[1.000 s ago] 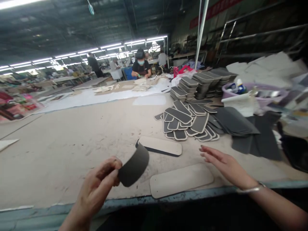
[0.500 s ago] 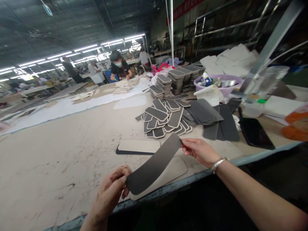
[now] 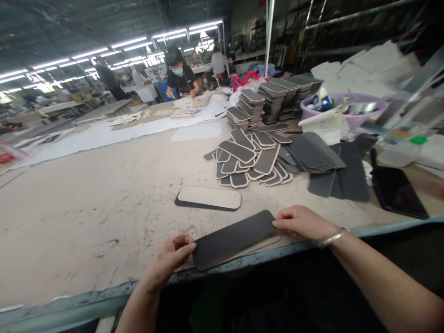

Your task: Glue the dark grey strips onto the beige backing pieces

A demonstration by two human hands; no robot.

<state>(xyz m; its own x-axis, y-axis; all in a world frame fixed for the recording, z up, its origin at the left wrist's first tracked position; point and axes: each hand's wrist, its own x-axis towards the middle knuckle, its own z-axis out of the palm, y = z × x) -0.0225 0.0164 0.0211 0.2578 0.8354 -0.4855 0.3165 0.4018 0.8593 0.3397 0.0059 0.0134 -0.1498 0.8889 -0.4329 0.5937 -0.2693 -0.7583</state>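
A long dark grey sheet piece [image 3: 234, 238] with rounded corners is stretched between my two hands near the table's front edge. My left hand [image 3: 171, 256] pinches its left end between thumb and fingers. At its right end, my right hand [image 3: 300, 223] grips the corner. Beneath it lies a beige rounded panel [image 3: 265, 244], mostly covered, with a strip showing along the lower right. Just beyond rests another beige panel [image 3: 210, 197] on top of a dark piece [image 3: 194, 203], slightly offset. Further off sits a loose pile of dark panels with beige rims [image 3: 237, 151].
Stacks of finished-looking panels [image 3: 251, 104] stand behind the pile. To the right are dark sheets [image 3: 310, 152], a purple basin [image 3: 367, 118], a black phone-like slab [image 3: 398, 189] and white sheets [image 3: 367, 74]. Across the table a masked person [image 3: 182, 76] handles fabric pieces.
The dark sheet has come down from a raised, curved position to lie nearly flat over the beige panel. Both hands have lowered with it, and the view has shifted.
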